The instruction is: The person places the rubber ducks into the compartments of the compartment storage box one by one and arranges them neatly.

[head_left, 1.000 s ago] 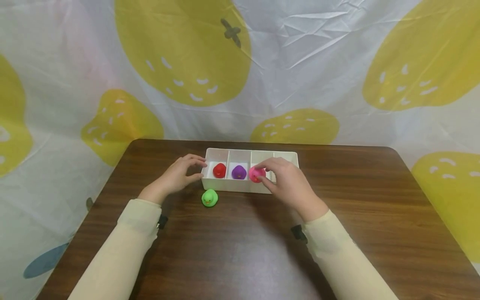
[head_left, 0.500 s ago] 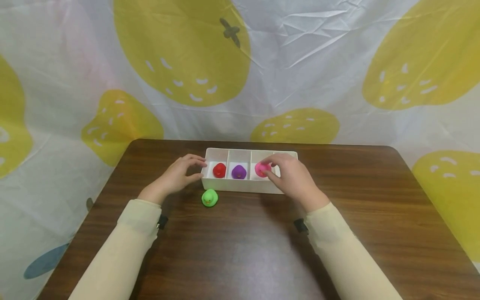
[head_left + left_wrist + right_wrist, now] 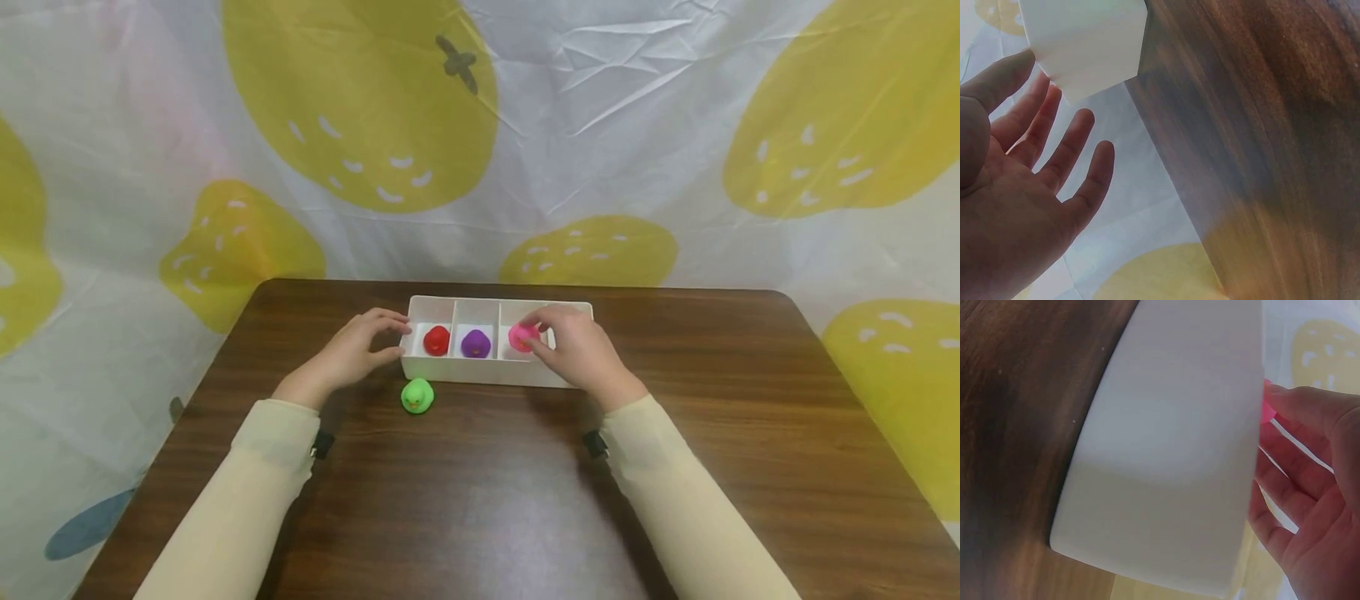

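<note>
My right hand (image 3: 581, 354) pinches a pink toy duck (image 3: 522, 337) between thumb and fingers, inside the third compartment from the left of a white divided box (image 3: 480, 372). From the right wrist, only a bit of the pink duck (image 3: 1269, 407) shows past the box wall. My left hand (image 3: 339, 360) is at the box's left end, fingers spread and thumb tip right at the rim. A red toy duck (image 3: 437, 341) sits in the leftmost compartment, a purple one (image 3: 476, 344) in the second. On the table before the box stands a green toy duck (image 3: 417, 396).
The box rests near the back edge of a dark wooden table (image 3: 465, 492). Right behind the table hangs a white cloth (image 3: 420, 250) with big yellow fruit shapes. My right hand partly covers the box's right end.
My right hand has carried the pink duck a little to the right, from beside the divider into the third compartment. The left hand stays at the box's left end.
</note>
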Demonstrator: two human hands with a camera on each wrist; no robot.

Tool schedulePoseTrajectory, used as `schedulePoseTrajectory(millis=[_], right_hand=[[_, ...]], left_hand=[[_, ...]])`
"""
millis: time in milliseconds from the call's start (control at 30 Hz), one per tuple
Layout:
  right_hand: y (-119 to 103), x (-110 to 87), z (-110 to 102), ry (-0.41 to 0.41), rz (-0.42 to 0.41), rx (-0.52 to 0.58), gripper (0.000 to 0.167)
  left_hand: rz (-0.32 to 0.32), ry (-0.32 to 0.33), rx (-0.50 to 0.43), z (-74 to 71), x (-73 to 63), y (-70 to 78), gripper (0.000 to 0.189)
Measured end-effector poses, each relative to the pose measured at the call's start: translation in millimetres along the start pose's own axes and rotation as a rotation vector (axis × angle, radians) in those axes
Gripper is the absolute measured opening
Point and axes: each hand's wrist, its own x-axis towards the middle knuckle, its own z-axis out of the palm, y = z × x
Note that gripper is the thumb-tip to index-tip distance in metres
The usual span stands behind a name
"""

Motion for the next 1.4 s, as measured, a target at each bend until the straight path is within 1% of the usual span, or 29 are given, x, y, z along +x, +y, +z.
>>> schedulePoseTrajectory(millis=[133,333,500,733,900,1133,1400], right_hand=[[1.5,2.7,5.0,-0.02,-0.001,0.012,0.02],[6.8,5.3,7.2,-0.046,0.009,-0.017,0.019],[9.8,8.5,7.8,-0.067,0.017,-0.038,0.02],[13.6,14.4,9.7,-0.096,-0.01,-0.089,0.019],[15.5,19.6,10.4,-0.13,-0.001,-0.105,0.02],[13.9,24.0,9.7,-0.164,0.017,-0.117,0.016],[10.5,25.4,11.3,-0.17,0.0,-0.13,0.01]], left_hand=[[0.019,0.012,0.012,-0.6,-1.4,-1.3,0.034],[0.032,0.008,0.003,0.6,0.4,-0.4,0.034],[0.025,0.008,0.003,1.7,1.8,0.1,0.034],[0.013,-0.001,0.0,2.8,3.1,2.6,0.033],[0.007,-0.003,-0.001,2.8,4.6,3.8,0.033],[0.005,0.0,-0.002,3.7,4.4,3.7,0.033],[0.003,0.0,-0.003,3.7,2.9,5.3,0.033]])
